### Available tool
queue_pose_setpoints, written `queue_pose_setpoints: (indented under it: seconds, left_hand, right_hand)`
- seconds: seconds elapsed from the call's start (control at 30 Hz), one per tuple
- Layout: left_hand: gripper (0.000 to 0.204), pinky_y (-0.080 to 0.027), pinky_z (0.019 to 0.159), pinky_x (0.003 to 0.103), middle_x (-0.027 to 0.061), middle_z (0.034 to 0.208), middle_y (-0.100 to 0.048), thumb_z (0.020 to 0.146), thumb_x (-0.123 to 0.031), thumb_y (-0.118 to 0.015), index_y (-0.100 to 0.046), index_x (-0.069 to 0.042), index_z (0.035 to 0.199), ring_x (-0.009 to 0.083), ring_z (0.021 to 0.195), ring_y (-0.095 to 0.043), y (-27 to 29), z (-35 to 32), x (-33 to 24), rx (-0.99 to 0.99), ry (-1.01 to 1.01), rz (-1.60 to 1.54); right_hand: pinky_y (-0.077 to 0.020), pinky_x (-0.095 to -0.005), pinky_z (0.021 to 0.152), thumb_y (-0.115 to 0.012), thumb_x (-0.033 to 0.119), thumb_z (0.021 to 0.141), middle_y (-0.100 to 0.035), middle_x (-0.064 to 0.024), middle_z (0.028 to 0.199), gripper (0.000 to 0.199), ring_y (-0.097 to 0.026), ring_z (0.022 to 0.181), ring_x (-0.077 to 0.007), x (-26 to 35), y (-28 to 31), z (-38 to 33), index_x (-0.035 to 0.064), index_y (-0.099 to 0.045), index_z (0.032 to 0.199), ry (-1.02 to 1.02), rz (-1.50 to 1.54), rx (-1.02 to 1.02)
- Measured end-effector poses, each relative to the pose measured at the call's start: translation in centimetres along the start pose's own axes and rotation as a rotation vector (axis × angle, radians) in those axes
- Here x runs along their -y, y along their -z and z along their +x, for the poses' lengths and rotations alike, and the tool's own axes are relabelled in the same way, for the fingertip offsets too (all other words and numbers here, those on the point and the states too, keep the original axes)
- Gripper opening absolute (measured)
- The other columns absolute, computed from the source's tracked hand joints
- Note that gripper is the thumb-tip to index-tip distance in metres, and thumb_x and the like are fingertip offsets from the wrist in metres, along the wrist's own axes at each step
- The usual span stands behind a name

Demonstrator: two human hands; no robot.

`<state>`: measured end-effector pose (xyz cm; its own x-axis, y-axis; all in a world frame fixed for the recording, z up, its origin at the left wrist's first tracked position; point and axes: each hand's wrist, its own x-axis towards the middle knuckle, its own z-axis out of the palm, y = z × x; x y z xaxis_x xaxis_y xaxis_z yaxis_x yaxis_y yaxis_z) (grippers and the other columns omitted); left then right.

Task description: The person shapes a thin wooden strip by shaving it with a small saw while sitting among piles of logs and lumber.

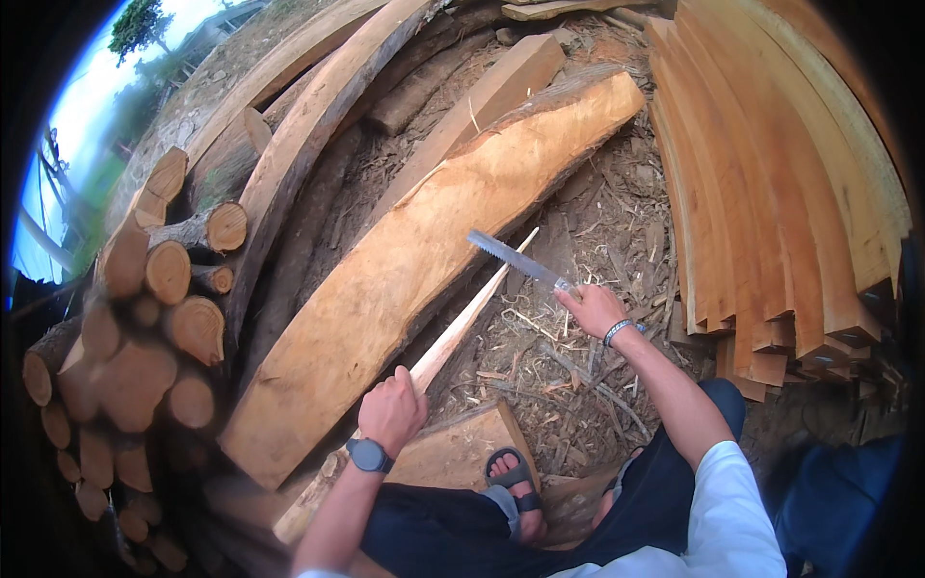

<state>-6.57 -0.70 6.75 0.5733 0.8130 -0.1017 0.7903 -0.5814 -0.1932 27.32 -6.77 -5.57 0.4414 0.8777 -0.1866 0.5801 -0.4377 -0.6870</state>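
My left hand (393,412), with a watch on its wrist, is closed around a pale wooden stick (461,329). The stick slants up and to the right and tapers to a narrow point at its far end. A hand saw (518,258) with a toothed metal blade is gripped in my right hand (592,313), which has a bracelet at the wrist. Its blade crosses over the stick near the tapered end; whether the two touch I cannot tell. Just beyond lies a large rough-sawn slab (414,252) with a bark edge.
Stacked planks (771,193) stand along the right. Cut logs (130,385) are piled at the left, with long timbers (318,125) behind them. Wood chips (607,222) litter the ground. A short wood block (462,448) lies beside my sandalled foot (511,477).
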Motion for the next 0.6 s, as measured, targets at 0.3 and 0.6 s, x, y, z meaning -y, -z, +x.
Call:
queue_pose_setpoints:
  seconds: [0.3, 0.6]
  left_hand:
    - [0.029, -0.052, 0.064, 0.050, 0.0263, 0.072, -0.063, 0.083, -0.022, -0.061, -0.046, 0.003, 0.086, 0.0422, 0.068, -0.064, 0.1, 0.1, 0.0, -0.035, -0.024, -0.065]
    - [0.029, -0.052, 0.064, 0.050, 0.0267, 0.073, -0.063, 0.084, -0.023, -0.059, -0.047, 0.003, 0.086, 0.0428, 0.070, -0.064, -0.2, 0.3, -0.1, -0.016, -0.027, -0.109]
  right_hand:
    - [-0.0522, -0.0526, 0.075, -0.047, 0.064, 0.093, -0.068, -0.0253, 0.078, 0.068, -0.068, 0.081, -0.0424, -0.5, -0.8, 0.2, 0.0008, -0.068, 0.083, 0.016, 0.014, -0.002]
    - [-0.0514, -0.0531, 0.076, -0.048, 0.064, 0.092, -0.068, -0.0273, 0.080, 0.068, -0.068, 0.083, -0.0432, -0.6, -1.7, 0.2, -0.0013, -0.067, 0.083, 0.057, -0.041, -0.029]
